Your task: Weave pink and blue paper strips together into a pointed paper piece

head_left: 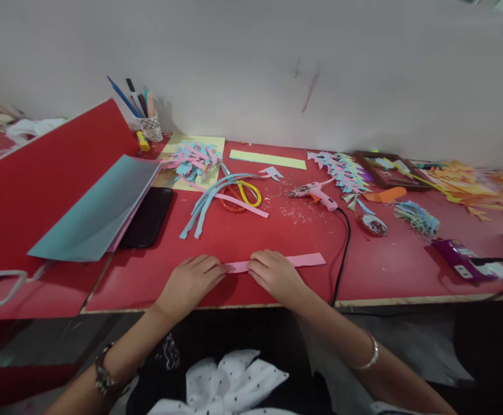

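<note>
In the head view, take the gap between the hands as the centre of the dial, twelve pointing away from the person. A long, narrow pink paper strip [310,260] lies there near the front edge of the red tabletop [124,282], running roughly from nine to three. The left hand [195,280] is on its nine-o'clock end, fingers bent and drawn together at the paper. The right hand [276,276] lies across its middle, fingers side by side and slightly curled, leaving a flat tail toward three. Both thumbs are hidden, so I cannot tell whether either hand pinches or only presses.

At eleven are curved pale-blue paper strips [200,223]; at twelve, scissors with yellow and red handles [259,197]; between one and two, a pink glue gun with a black cord [323,196]; at ten, a flat black phone [154,213].

The step in hand looks like straightening or folding the strip. The next move calls for light fingertips, long edges kept aligned and the right hand steadying the paper so it neither skews nor creases.
</note>
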Available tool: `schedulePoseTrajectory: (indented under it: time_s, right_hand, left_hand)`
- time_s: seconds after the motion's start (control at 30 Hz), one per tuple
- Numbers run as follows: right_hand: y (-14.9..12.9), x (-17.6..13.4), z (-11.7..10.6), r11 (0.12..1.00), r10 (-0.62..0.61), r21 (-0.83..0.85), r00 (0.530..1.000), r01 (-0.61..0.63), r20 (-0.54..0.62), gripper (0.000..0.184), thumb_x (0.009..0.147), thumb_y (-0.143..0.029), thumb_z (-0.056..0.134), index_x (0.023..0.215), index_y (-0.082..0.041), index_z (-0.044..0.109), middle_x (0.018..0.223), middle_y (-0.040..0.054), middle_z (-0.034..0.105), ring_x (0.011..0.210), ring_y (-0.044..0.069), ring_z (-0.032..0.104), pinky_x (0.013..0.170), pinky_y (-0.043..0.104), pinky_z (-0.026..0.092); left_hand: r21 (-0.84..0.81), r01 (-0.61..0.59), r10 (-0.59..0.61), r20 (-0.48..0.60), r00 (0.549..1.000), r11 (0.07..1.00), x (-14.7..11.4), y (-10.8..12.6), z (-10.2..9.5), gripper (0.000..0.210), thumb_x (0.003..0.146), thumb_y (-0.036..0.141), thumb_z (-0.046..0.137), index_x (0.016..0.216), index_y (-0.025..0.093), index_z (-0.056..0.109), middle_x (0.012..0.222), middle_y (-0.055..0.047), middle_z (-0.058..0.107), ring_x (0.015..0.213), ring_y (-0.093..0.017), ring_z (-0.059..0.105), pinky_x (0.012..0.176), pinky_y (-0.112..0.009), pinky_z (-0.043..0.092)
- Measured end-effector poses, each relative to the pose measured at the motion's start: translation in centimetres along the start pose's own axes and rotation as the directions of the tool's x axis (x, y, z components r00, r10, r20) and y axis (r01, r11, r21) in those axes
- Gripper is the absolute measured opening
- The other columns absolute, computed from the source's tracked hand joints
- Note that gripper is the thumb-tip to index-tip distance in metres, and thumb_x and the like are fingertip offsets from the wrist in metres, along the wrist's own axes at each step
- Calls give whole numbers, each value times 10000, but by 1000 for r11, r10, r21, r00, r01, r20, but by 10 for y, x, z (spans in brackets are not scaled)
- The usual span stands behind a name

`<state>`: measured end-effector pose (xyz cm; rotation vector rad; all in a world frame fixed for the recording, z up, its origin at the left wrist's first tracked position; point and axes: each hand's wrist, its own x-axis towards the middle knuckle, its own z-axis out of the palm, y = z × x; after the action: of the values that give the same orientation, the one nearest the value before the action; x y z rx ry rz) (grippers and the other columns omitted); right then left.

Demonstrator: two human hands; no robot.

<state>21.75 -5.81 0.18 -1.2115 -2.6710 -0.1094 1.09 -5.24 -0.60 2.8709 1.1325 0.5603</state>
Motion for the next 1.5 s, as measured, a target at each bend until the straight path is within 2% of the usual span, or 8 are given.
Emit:
schedulePoseTrajectory:
  time_s: [0.17, 0.33, 0.5, 0.87, 1.03, 1.2, 1.3, 1.5]
  right_hand:
    - [-17, 10, 1, 996, 58, 72, 997, -55, -43, 103, 822, -201, 505, 822, -180, 607, 829, 31, 606, 753, 152, 500, 747, 311, 305]
    - [-26, 20, 5, 981, 121, 153, 993, -121, 11, 156, 843, -236, 483, 788, -179, 617, 777, 21, 610, 710, 139, 495, 635, 265, 300]
    - [-22, 23, 3, 973, 154, 169, 987, -158, 32, 174, 843, -254, 485, 759, -176, 616, 779, 15, 617, 702, 135, 493, 617, 261, 280]
    - [-12, 32, 0, 999, 42, 16, 995, -44, 91, 218, 851, -264, 467, 691, -165, 578, 650, 17, 580, 618, 139, 471, 594, 278, 229]
    - [-11, 33, -1, 999, 27, 28, 992, -31, 123, 229, 863, -265, 441, 706, -161, 571, 652, 20, 578, 608, 132, 463, 599, 275, 224]
    - [-10, 33, 1, 997, 44, 57, 991, -51, 123, 213, 854, -267, 455, 708, -161, 567, 660, 18, 581, 614, 129, 465, 597, 271, 222]
    - [-10, 34, 1, 996, 51, 68, 990, -60, 134, 200, 851, -263, 462, 716, -160, 568, 676, 16, 586, 622, 126, 470, 597, 270, 221]
    - [-9, 36, -2, 994, 50, 82, 981, -67, 189, 169, 841, -247, 479, 739, -152, 574, 711, 21, 601, 654, 129, 488, 604, 264, 229]
  left_hand:
    - [-65, 97, -98, -14, 995, 993, 0, 5, 0, 235, 859, 212, 390, 811, 177, 617, 747, -16, 623, 697, -137, 550, 625, -238, 429]
    - [-196, 175, -192, -69, 979, 965, 0, 3, 0, 256, 860, 256, 391, 779, 182, 623, 712, -12, 618, 667, -121, 562, 595, -217, 439]
    - [-308, 244, -288, -107, 952, 920, -8, -3, -2, 328, 865, 322, 366, 711, 167, 609, 675, -19, 613, 639, -114, 580, 598, -212, 450]
    - [-254, 392, -416, -50, 908, 884, -6, -1, -4, 302, 844, 344, 404, 677, 168, 584, 657, -13, 607, 594, -117, 580, 550, -215, 434]
    - [-231, 414, -428, -11, 904, 880, -6, 0, -3, 271, 836, 334, 425, 695, 167, 586, 668, -11, 604, 604, -119, 576, 558, -217, 429]
    - [-125, 427, -433, -24, 901, 896, -10, -4, -4, 290, 831, 372, 427, 699, 176, 596, 645, -13, 603, 611, -139, 563, 558, -242, 403]
    - [-132, 408, -415, -27, 909, 903, -15, -9, -5, 332, 838, 409, 395, 704, 187, 602, 640, -14, 611, 622, -145, 558, 589, -254, 401]
    - [-135, 487, -490, 11, 871, 863, -22, -12, -7, 338, 831, 419, 380, 675, 201, 585, 644, -17, 608, 633, -159, 552, 603, -274, 390]
